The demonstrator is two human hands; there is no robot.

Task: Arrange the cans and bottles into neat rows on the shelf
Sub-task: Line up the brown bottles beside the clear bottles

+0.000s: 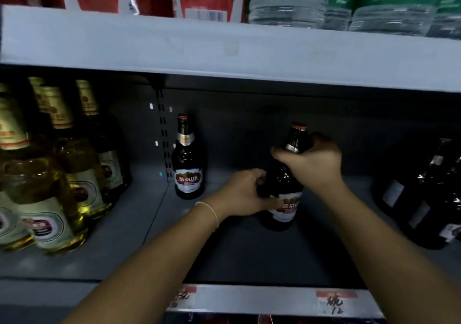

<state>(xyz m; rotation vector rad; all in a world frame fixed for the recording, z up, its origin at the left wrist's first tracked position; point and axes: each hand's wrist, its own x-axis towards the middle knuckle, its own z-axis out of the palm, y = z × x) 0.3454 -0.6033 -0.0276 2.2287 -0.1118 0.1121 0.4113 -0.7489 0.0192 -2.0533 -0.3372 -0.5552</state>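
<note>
Dark brown bottle w/ red & white label; yellow bottles w/ gold tops; grey shelf.

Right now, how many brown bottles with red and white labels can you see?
2. One brown bottle stands alone at the back by the slotted rail; the other brown bottle is gripped in both hands. Dark bottles at the right may match.

We've got one head cam, wide-angle, looking fwd and slightly down into the grey shelf bay from close up. Both forearms reach in from the bottom edge.
</note>
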